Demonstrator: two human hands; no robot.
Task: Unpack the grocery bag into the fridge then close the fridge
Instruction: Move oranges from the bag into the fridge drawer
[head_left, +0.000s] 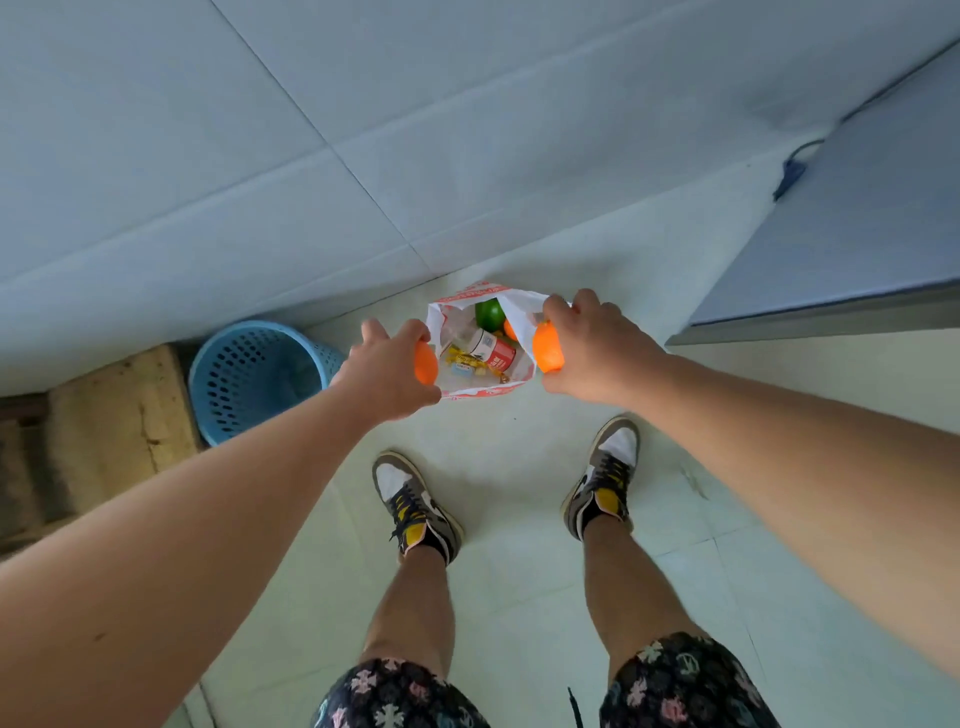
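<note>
Evidently early: left hand (387, 371) grips an orange (426, 365), right hand (592, 353) grips a second orange (548, 353) over the bag (519, 312); jar (496, 349) and green fruit (489, 313) lie inside, not yet unpacked.

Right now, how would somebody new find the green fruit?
Find the blue basket by the wall; right of it a white grocery bag stands open on the floor. Inside, at the end nearest the wall, lies the green fruit. It alone is green; its neighbours are orange, red or yellow.

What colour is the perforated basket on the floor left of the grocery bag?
Light blue: the basket shows clearly in the head view.
</note>
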